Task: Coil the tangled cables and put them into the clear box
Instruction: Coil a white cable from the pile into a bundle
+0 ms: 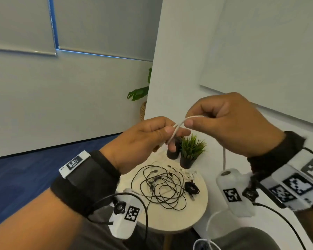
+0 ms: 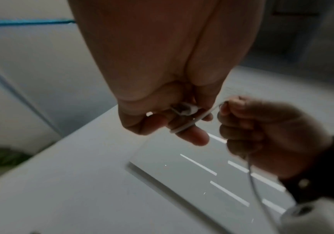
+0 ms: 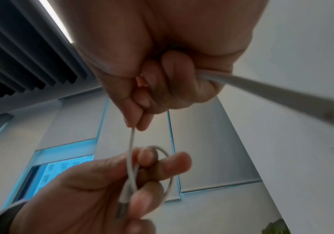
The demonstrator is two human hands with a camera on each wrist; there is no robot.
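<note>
Both hands are raised above a small round table (image 1: 202, 201), working one white cable (image 1: 175, 129). My left hand (image 1: 152, 139) pinches the cable's plug end, with a small loop of the white cable (image 3: 162, 156) wound round its fingers. My right hand (image 1: 229, 121) grips the same cable between thumb and forefinger; the rest runs through its fist and hangs down as a white strand (image 1: 224, 159). On the table lies a tangle of thin black cables (image 1: 163, 188), a small coiled black cable (image 1: 192, 188) and thin white cables (image 1: 186, 174). No clear box is in view.
Two small potted plants (image 1: 190, 152) stand at the table's far edge, against a white wall (image 1: 188, 51). A larger leafy plant (image 1: 139, 92) shows behind the wall's corner. Blue carpet (image 1: 25, 174) lies to the left. Wrist cameras with black leads hang under both forearms.
</note>
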